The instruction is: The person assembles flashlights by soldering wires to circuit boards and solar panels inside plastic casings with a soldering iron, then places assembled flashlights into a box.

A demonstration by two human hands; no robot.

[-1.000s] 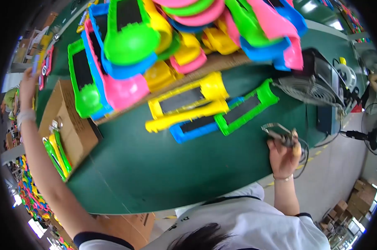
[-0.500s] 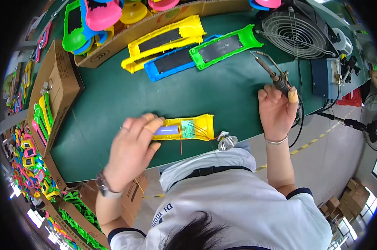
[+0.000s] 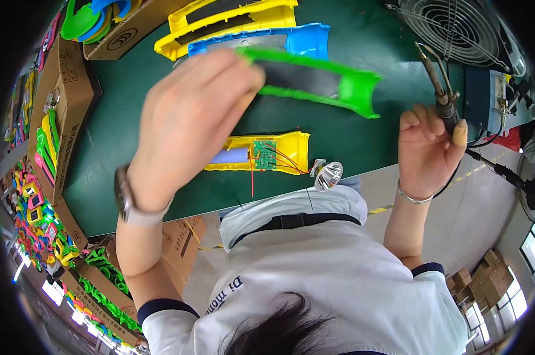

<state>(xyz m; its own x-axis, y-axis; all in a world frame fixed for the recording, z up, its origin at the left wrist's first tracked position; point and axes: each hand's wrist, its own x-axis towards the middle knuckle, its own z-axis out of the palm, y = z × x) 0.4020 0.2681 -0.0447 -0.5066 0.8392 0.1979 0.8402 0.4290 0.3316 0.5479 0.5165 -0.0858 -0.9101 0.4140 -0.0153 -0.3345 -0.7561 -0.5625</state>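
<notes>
My left hand (image 3: 190, 112) pinches the left end of a green casing (image 3: 315, 80) with a dark panel, slightly blurred, above the table. Below it lies a yellow casing (image 3: 291, 152) holding a purple cylinder (image 3: 229, 155) and a green circuit board (image 3: 264, 155). Wires run from the board to a shiny round reflector (image 3: 328, 176) near the table's front edge. My right hand (image 3: 424, 148) is closed round the handle of a soldering iron (image 3: 438, 86), its tip pointing up. A blue casing (image 3: 309, 41) lies behind the green one, with yellow casings (image 3: 232, 22) beyond.
A fan with a wire guard (image 3: 451, 26) stands at the back right, near a blue-grey box (image 3: 481, 97) with a cable. At the left stands a cardboard box (image 3: 63, 106) with colourful parts. Another carton (image 3: 122, 38) is at the back left, holding coloured pieces.
My left hand has left the yellow casing and taken hold of the green casing, which is now lifted and turned. The soldering iron remains in my right hand.
</notes>
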